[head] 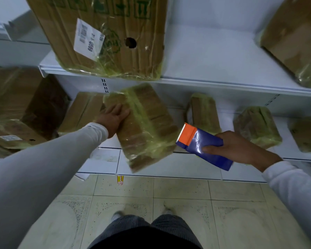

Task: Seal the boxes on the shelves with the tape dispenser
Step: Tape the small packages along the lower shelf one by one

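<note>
— While the person stands facing the shelving, which hand has the box?

— The left hand (113,116). Its fingers lie fairly straight across the top of a tape-wrapped cardboard box (144,126), with the thumb on the near side. The box is tilted, its near end jutting past the front edge of the lower shelf (169,166). I cannot tell whether it rests on that shelf or is lifted off it.

— And the tape dispenser?

— In the right hand (241,150), just to the right of that box and apart from it. The thumb and fingers are curled round the blue body of the tape dispenser (203,147); its orange head with the toothed blade points up and left, toward the box.

— What else is on the shelves?

— On the lower shelf, three more small wrapped boxes to the right: one (204,114) behind the dispenser, one (257,126) above the right hand, one (305,134) at the frame's edge. Another flat box (83,110) lies behind the left hand. On the upper shelf (214,56) sits a large carton (113,35) with a white barcode label (88,39) and a round hole, overhanging the edge. Another carton (294,36) is at far right. More big cartons (20,105) are stacked at left.

— And below?

— Pale floor tiles (180,187), and the person's dark trousers (147,232).
</note>
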The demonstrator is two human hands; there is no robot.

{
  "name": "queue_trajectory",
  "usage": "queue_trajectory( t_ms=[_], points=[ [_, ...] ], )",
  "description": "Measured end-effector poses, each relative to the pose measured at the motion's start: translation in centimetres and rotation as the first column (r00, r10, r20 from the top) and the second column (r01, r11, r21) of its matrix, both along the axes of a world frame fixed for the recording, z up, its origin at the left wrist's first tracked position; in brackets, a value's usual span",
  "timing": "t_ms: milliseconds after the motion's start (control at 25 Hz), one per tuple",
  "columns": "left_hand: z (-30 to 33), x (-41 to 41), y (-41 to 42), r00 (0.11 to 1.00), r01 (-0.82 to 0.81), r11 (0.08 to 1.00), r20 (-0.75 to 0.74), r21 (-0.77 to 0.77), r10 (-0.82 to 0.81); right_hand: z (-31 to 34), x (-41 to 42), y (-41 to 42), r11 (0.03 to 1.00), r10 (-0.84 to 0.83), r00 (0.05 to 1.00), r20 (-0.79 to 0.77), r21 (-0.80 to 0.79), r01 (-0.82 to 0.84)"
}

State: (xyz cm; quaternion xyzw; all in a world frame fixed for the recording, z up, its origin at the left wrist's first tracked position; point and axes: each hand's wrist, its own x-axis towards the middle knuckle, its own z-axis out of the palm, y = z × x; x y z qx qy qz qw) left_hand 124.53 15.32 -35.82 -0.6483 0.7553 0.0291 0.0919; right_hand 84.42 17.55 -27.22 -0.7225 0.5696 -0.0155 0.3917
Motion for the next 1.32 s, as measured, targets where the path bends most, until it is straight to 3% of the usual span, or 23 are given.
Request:
queue_trajectory(
  t_ms=[80,160,240,320,440,680,760,840,1000,1080,1320],
  points=[
    [0.2,-1.4,0.7,0.983,0.021,0.993,-0.181,-0.115,-0.042,-0.2,0.2,0.1,1.0,0.002,1.0,0.017,0.01,-0.002],
    [0.2,-4.0,2.3,0.934,0.11,0.994,-0.34,-0.03,-0.113,-0.6,0.6,0.1,1.0,0.006,0.999,0.047,0.029,-0.008],
    [-0.3,-6.2,4.1,0.948,0.233,0.966,-0.248,0.109,-0.2,-1.0,1.0,0.1,0.999,0.029,0.998,0.057,0.03,-0.031],
    [-0.9,-6.6,4.1,0.964,0.237,0.967,-0.144,0.094,-0.222,-0.9,1.2,-0.2,0.998,0.04,0.997,0.066,0.037,-0.043],
    [-0.3,-7.1,2.8,0.956,0.221,0.973,-0.212,0.07,-0.202,-0.4,1.7,-0.5,0.998,0.06,0.995,0.08,0.031,-0.063],
    [-0.3,-5.2,4.3,0.954,0.119,0.98,-0.254,-0.159,-0.157,-0.1,2.1,-0.1,0.996,0.092,0.991,0.092,0.001,-0.092],
    [-0.7,-3.4,6.1,0.934,0.037,0.964,-0.335,-0.263,-0.128,-0.3,2.4,0.3,0.992,0.119,0.987,0.107,0.014,-0.122],
    [-0.6,-2.7,7.3,0.87,-0.023,0.975,-0.485,-0.221,-0.089,-0.6,3.6,0.4,0.984,0.172,0.979,0.111,0.035,-0.177],
    [1.2,-3.5,7.4,0.706,0.07,0.994,-0.7,-0.078,-0.105,-0.1,7.5,0.3,0.973,0.22,0.968,0.122,0.051,-0.227],
    [2.1,-3.1,7.6,0.586,0.082,0.996,-0.81,0.017,-0.034,0.1,9.5,0.3,0.962,0.261,0.957,0.128,0.055,-0.269],
    [2.5,-1.7,9.8,0.283,0.091,0.974,-0.943,0.209,0.176,0.1,13.4,1.3,0.918,0.359,0.916,0.181,0.111,-0.382]
  ],
)
